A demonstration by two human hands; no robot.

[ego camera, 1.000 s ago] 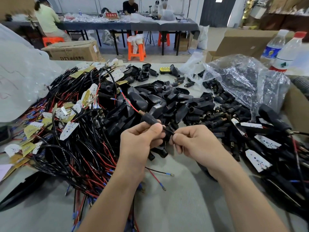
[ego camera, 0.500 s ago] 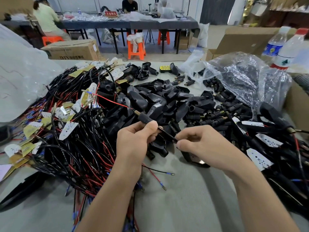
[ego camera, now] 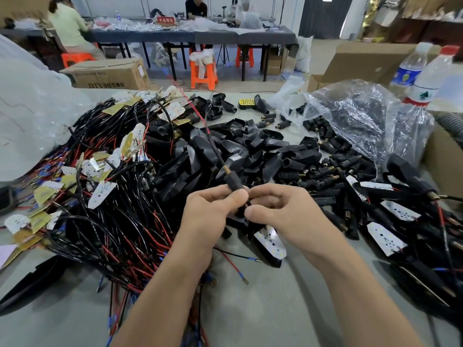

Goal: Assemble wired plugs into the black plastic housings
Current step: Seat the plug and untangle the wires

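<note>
My left hand (ego camera: 213,209) pinches a small black wired plug (ego camera: 232,182) with a brass collar at its upper end. Its thin red and black wire (ego camera: 213,144) rises up and away over the heap. My right hand (ego camera: 283,211) sits right against the left and pinches the plug's lower end or its lead between thumb and forefinger; the exact contact is hidden. Just under the right hand, a black housing with a white LED board (ego camera: 270,242) lies on the table. Several empty black housings (ego camera: 250,151) are heaped behind my hands.
A tangle of red and black wire harnesses with small boards (ego camera: 112,196) fills the left. Loose black plugs (ego camera: 325,176) and a clear plastic bag (ego camera: 363,116) lie to the right, with two water bottles (ego camera: 431,78) and a cardboard box (ego camera: 448,161). People work at a far table.
My hands have come together, the right closing the gap to the left. The plug now points more upright and its wire rises higher. The LED-board housing under the right hand has come into view.
</note>
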